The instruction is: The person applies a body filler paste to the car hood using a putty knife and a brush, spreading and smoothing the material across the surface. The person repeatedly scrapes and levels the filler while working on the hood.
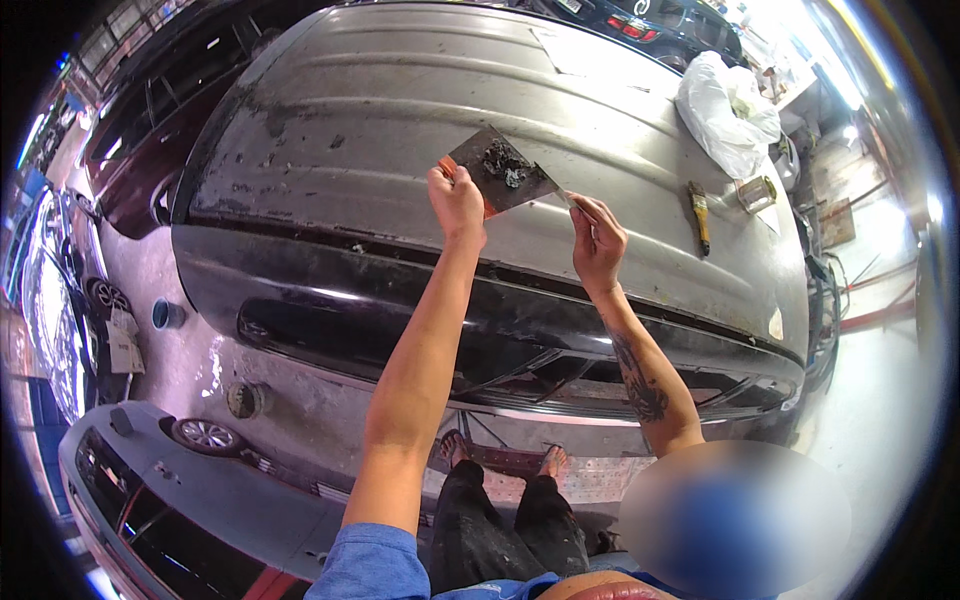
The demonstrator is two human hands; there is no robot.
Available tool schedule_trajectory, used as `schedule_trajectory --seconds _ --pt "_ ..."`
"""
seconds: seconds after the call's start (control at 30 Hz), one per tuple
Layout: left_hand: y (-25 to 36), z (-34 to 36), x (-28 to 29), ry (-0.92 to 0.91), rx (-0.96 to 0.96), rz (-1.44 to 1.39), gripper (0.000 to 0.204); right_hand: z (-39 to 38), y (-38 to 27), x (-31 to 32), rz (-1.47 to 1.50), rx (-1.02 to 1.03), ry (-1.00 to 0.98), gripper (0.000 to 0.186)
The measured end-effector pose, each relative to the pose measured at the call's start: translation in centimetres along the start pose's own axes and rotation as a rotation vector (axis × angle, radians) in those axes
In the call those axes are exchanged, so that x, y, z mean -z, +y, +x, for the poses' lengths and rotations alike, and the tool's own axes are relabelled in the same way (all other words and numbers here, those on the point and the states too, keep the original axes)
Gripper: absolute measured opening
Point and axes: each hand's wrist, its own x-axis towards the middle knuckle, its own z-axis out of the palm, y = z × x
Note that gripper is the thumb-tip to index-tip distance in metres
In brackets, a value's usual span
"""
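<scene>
My left hand (455,203) is closed on the orange edge of a square metal putty plate (520,194), held over the dented silver car roof (380,140). A lumpy dark paste (505,161) sits on the plate. My right hand (599,244) is closed, fingertips pinched on a thin tool (567,197) at the plate's right corner; its shape is mostly hidden. To the right on the roof lie a yellow-handled brush (700,218), an open can (756,194) and a white plastic bag (718,115).
Below the roof runs the dark car side (330,310). My bare feet stand on a perforated plank (500,463). Other cars surround me: maroon (135,135), silver (55,300), grey (200,500) and dark blue (650,25). A bucket (168,314) stands at left.
</scene>
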Motion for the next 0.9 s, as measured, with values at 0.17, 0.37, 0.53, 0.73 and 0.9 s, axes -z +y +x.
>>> schedule_trajectory --seconds 0.17,0.37,0.53,0.73,0.9 --pt "1.6 -4.0 -5.5 -0.024 -0.057 0.071 0.012 -1.1 4.0 6.9 -0.165 -0.040 -0.024 0.020" --pt "2.2 -6.0 -14.1 -0.110 0.012 0.099 0.015 -3.7 11.9 19.4 -0.132 -0.523 0.284 0.014" --pt "1.6 -7.9 -23.9 -0.124 0.138 -0.011 0.014 -9.7 16.2 29.1 -0.371 -0.740 0.605 0.034" --pt "-0.3 -7.1 -39.4 -0.247 0.231 -0.063 0.021 -15.3 19.3 33.7 -0.753 -0.765 0.333 0.042" --pt "-1.1 -5.3 -53.9 -0.339 0.321 -0.204 0.028 -15.6 19.4 33.7 -0.785 -0.721 0.293 0.034"
